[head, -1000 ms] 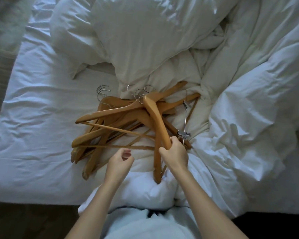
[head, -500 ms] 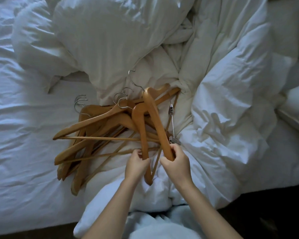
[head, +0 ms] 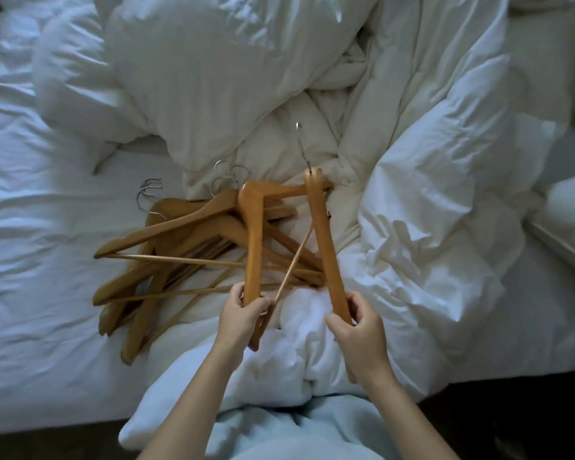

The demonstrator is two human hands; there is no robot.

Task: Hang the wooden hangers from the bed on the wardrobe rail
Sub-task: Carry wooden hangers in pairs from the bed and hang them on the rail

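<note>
Left forearm (head: 193, 393) and right forearm (head: 402, 410) are extended from 6 o'clock, bare, converging slightly. Left hand (head: 246, 313) is curled round a hanger (head: 253, 247) near its lower end. Right hand (head: 359, 323), at 3 o'clock of the left and apart from it, is closed on the tip of a second hanger (head: 324, 247).

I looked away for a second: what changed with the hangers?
The left hand, empty before, gripped a second hanger. The right hand kept the first hanger, swinging it right, away from the other. The pile stayed on the bed.
</note>
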